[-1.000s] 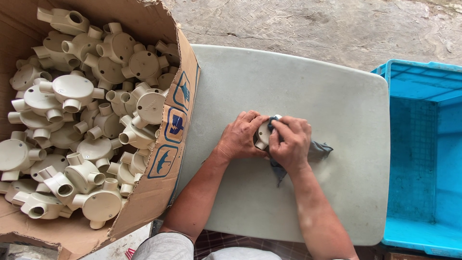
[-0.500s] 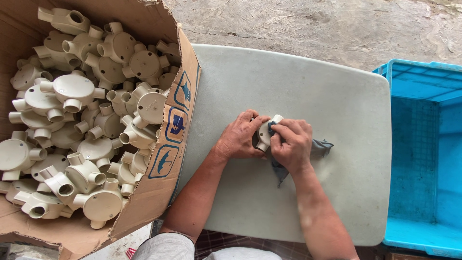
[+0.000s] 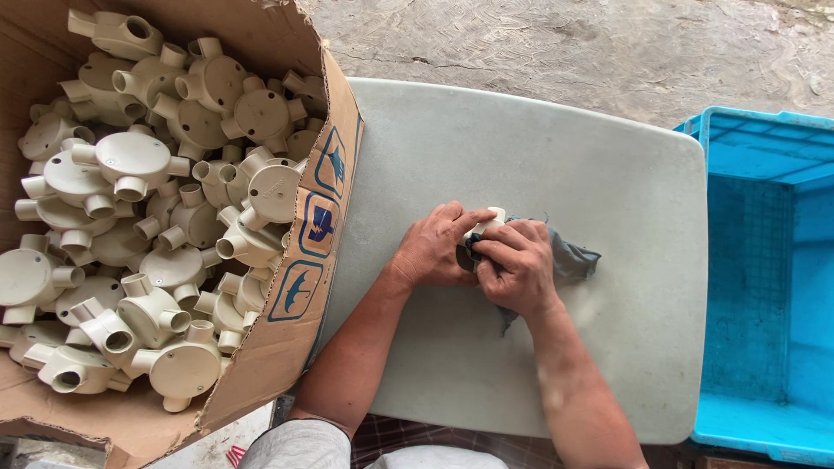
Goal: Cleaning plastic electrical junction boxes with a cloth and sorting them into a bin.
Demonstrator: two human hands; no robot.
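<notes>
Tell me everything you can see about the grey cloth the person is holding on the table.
The grey cloth is a dark, soft-looking rag, crumpled and bunched. The right hand presses part of it against a small cream plastic conduit fitting, which the left hand steadies. One loose end spreads right on the pale table; a thin tail pokes out below the right wrist. Most of it is hidden under the hand.

An outdoor work yard or small workshop: rough concrete ground (image 3: 565, 43) beyond the grey desk (image 3: 556, 139), a cardboard box (image 3: 317, 217) of plastic conduit fittings (image 3: 130, 161) left of it, a blue crate (image 3: 764, 287) right.
</notes>
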